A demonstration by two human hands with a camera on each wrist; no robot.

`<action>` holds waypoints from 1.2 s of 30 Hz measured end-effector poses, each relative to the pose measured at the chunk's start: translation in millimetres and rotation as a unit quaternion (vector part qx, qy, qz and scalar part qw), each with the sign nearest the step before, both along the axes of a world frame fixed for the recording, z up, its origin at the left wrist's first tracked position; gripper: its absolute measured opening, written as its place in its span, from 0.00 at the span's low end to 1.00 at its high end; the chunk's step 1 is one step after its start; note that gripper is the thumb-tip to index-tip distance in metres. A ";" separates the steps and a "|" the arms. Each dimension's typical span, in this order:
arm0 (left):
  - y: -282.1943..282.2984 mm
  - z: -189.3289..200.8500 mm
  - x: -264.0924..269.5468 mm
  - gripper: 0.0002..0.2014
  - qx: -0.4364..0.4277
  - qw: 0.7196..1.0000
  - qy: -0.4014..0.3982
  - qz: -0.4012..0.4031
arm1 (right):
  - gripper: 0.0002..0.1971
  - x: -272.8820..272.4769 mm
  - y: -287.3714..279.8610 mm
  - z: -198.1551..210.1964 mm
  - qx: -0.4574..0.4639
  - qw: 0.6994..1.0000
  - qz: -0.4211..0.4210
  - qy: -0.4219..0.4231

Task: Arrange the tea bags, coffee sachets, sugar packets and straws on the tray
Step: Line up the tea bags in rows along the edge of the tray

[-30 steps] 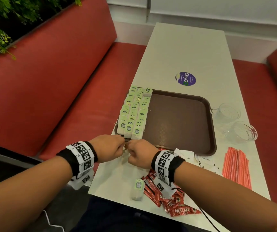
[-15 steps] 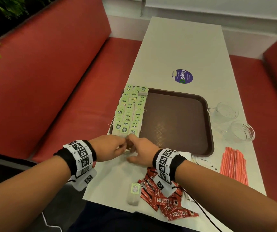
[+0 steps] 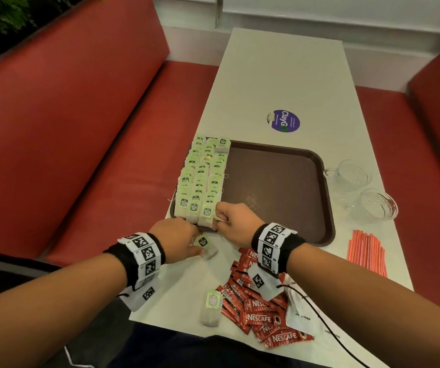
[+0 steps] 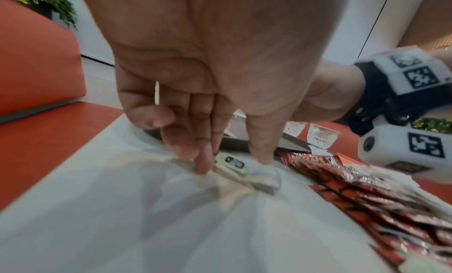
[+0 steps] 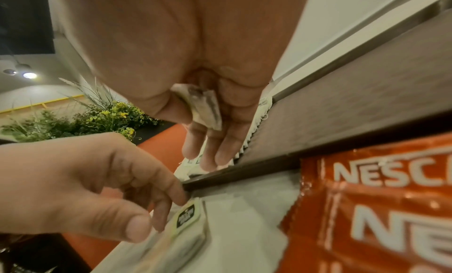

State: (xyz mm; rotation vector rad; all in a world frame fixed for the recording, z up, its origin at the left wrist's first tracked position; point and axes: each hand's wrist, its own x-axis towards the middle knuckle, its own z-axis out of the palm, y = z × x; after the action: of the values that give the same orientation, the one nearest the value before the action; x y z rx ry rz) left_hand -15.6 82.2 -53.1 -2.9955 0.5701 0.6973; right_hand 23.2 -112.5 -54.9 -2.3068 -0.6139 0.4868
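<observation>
A brown tray (image 3: 280,181) lies on the white table, with rows of green-tagged tea bags (image 3: 203,176) along its left side. My right hand (image 3: 220,217) is at the near end of those rows and pinches a tea bag (image 5: 203,107) between thumb and fingers. My left hand (image 3: 187,241) is just in front of the tray, its fingertips and thumb pinching a loose tea bag (image 3: 205,245) that lies on the table (image 4: 234,164). One more tea bag (image 3: 211,309) lies near the front edge. Red coffee sachets (image 3: 264,309), white sugar packets (image 3: 301,312) and orange straws (image 3: 367,251) are on the table.
Two glass cups (image 3: 349,176) (image 3: 375,205) stand right of the tray. A purple sticker (image 3: 284,120) is on the table beyond it. Red bench seats (image 3: 94,155) flank the table. A black cable (image 3: 320,320) runs from my right wrist across the packets.
My hands have parted from the tray's near edge. The left drew back onto a tea bag on the table; the right reached forward to the front tea bag row.
</observation>
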 end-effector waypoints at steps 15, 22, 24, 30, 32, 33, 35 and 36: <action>-13.7 -2.6 3.5 0.07 -0.081 0.996 0.025 0.039 | 0.14 -8.8 0.3 -0.4 -0.037 0.997 0.028 0.059; 4.3 32.6 14.6 0.08 -0.301 0.946 -0.022 0.119 | 0.06 -6.2 5.5 -2.9 -0.021 0.999 0.046 0.013; 8.8 35.2 17.9 0.10 -0.363 0.919 -0.011 0.152 | 0.07 -5.1 8.9 -3.1 0.007 1.000 0.026 0.002; 22.1 19.5 36.8 0.12 -0.384 0.895 -0.040 0.226 | 0.05 10.4 13.8 -4.6 -0.034 0.999 -0.020 -0.002; 27.4 11.6 44.6 0.11 -0.338 0.909 -0.039 0.239 | 0.11 14.8 12.6 -5.5 -0.091 0.995 -0.037 -0.002; 28.9 8.3 47.5 0.11 -0.311 0.920 -0.029 0.235 | 0.13 16.7 12.2 -6.3 -0.122 0.991 -0.046 -0.001; 27.4 2.6 50.0 0.10 -0.266 0.940 -0.009 0.215 | 0.14 18.7 12.5 -8.3 -0.161 0.985 -0.058 0.003; 25.2 -0.2 50.5 0.10 -0.253 0.944 -0.006 0.211 | 0.16 19.1 13.3 -10.1 -0.168 0.984 -0.060 0.007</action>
State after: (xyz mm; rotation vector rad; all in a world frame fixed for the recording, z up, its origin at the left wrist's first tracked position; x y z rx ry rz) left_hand 34.9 107.4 -53.3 -3.6589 0.1034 0.6212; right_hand 42.2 -99.2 -65.0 -2.6382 -0.4066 0.5845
